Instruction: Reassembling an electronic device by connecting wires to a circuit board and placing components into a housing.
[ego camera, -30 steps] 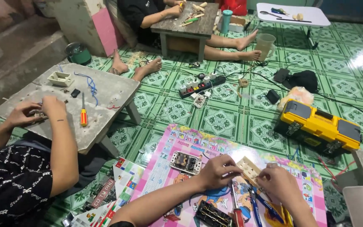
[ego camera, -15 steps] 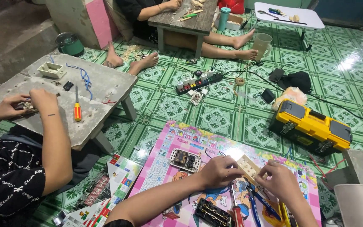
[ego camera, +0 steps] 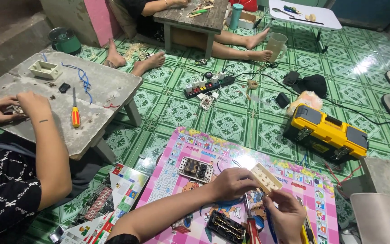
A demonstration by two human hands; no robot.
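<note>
Socket plate: beige socket plate [ego camera: 265,178] held tilted over the middle of the pink poster mat [ego camera: 168,190], raised near the eyes, probably for close work.
Left hand: left hand [ego camera: 232,183] curls its fingers around the plate's near end, pinching it steady.
Right hand: right hand [ego camera: 289,216] has fingertips pressed together at the plate's lower edge; whether they nip a small part, I cannot tell.
Spare parts: open socket body [ego camera: 196,169] lies flat left of the hands; black strip [ego camera: 225,227] at the mat's near edge.
Mat: rectangular, pink, bordered with small coloured picture squares.
Toolbox: yellow and black toolbox [ego camera: 325,133] shut, beyond the mat's far right corner.
</note>
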